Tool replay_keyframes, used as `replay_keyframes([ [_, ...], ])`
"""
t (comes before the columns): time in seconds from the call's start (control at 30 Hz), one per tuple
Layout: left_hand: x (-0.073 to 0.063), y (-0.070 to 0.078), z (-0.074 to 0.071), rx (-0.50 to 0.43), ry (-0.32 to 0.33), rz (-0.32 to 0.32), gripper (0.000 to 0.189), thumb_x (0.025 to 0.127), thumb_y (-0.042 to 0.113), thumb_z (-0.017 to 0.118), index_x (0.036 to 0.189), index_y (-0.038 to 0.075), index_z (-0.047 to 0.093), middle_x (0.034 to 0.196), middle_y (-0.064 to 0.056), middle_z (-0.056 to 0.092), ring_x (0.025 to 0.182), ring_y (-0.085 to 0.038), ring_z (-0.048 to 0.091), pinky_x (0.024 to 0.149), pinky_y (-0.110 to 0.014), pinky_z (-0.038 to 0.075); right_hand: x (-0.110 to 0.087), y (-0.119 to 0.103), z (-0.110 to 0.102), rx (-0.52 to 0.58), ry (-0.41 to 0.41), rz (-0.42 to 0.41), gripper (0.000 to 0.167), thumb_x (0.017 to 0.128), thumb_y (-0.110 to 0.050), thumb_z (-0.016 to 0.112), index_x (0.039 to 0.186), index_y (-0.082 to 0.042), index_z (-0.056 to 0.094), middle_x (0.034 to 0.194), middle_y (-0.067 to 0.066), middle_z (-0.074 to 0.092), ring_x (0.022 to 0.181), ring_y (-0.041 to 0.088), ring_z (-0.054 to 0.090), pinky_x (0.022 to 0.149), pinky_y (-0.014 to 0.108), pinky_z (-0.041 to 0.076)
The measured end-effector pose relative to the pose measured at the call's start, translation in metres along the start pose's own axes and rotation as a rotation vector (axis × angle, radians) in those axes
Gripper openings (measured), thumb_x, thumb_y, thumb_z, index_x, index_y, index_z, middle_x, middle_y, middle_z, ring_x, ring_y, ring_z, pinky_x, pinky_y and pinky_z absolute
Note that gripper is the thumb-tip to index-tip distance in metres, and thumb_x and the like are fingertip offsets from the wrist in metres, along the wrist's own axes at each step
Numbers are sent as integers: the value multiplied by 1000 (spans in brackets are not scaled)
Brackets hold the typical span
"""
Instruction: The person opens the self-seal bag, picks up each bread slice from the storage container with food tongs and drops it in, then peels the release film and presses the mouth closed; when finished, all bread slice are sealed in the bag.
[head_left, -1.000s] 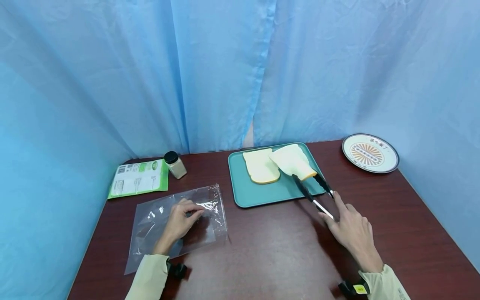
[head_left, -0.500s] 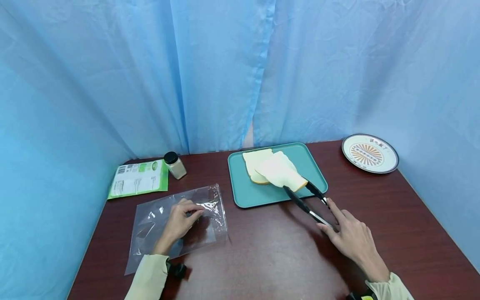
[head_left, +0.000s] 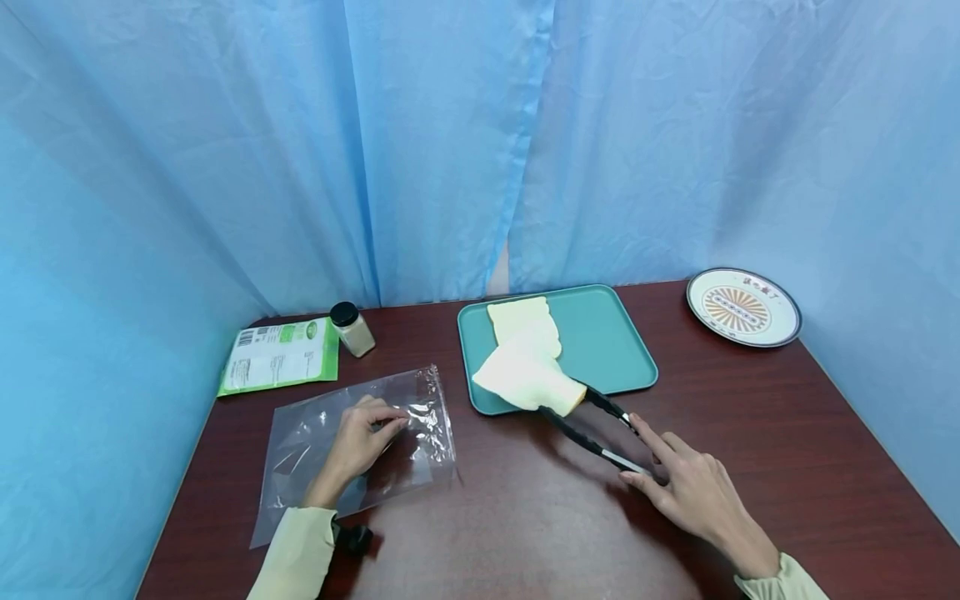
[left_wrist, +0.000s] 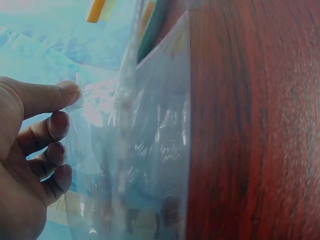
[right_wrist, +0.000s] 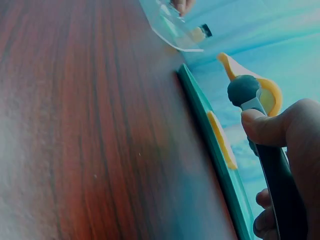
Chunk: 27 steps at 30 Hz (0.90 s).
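My right hand (head_left: 693, 490) grips a pair of black-tipped metal tongs (head_left: 611, 457), whose tips pinch the near edge of a bread slice (head_left: 528, 375). That slice is held above the tray's front left part and covers some of a second bread slice (head_left: 519, 315) lying on the teal tray (head_left: 607, 333). In the right wrist view the held slice (right_wrist: 271, 96) shows its yellow crust beyond the tongs (right_wrist: 277, 175). At the left, my left hand (head_left: 362, 442) pinches the upper layer of a clear plastic bag (head_left: 427, 433) between thumb and fingers; the left wrist view shows the bag's film (left_wrist: 155, 110) lifted.
A green and white packet (head_left: 277, 357) lies at the back left, beside a jar (head_left: 352, 329) with a black lid. A patterned plate (head_left: 742, 307) stands at the back right. Blue curtains (head_left: 435, 150) hang behind the brown table (head_left: 517, 533).
My right hand has come nearer and a little left, carrying the bread slice in the tongs leftward and forward across the tray, over the other slice. My left hand stays at the bag.
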<state>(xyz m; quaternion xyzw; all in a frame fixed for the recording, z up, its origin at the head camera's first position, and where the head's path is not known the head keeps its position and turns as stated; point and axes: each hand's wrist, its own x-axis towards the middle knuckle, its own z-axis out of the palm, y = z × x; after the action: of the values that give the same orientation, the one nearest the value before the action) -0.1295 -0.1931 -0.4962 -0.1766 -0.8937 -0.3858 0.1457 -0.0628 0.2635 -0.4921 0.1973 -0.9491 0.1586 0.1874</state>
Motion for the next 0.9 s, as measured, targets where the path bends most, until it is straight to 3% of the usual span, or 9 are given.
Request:
replay_keyframes([
  [0.4, 0, 1, -3, 6, -36, -37, 8, 80, 1, 79, 86, 7, 80, 73, 3, 69, 72, -9, 51, 64, -20, 42, 7, -7, 7, 2, 34, -202, 70, 89, -62, 63, 143, -18, 56, 73, -10, 47, 53, -6, 21, 46, 19, 27],
  [0.9, 0, 1, -2, -43, -34, 33, 8, 78, -1, 80, 83, 5, 80, 70, 2, 68, 70, -5, 48, 63, -19, 41, 9, -12, 14, -59, -73, -259, 74, 81, -55, 76, 144, -24, 54, 87, -7, 59, 48, -4, 18, 46, 16, 20],
])
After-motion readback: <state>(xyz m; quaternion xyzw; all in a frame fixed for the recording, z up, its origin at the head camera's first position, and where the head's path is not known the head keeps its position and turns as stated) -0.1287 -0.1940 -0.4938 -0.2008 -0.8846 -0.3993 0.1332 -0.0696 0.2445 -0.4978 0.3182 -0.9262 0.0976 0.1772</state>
